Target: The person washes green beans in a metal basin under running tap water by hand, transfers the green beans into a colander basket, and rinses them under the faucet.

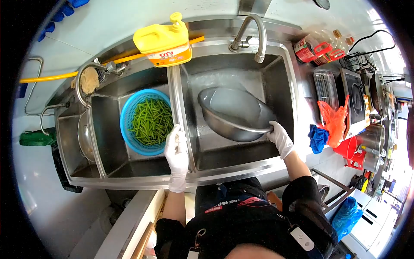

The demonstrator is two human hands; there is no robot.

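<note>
A large grey metal basin (235,129) is tilted in the right sink bowl, with cloudy water showing inside it. My white-gloved right hand (280,139) is closed on its rim at the right side. My left hand (176,149), also gloved in white, is over the divider between the sink bowls, its fingers pointing away from me and loosely bent. Nothing can be made out in it. Just left of that hand, a blue plastic colander (126,125) in the middle bowl holds cut green beans (151,122).
A faucet (260,41) arches over the right bowl. Behind the divider stands a yellow detergent jug (161,41), near a yellow hose (56,77). At the left is a metal lid or bowl (85,137). Bottles (312,45) and an orange bag (334,121) are at the right.
</note>
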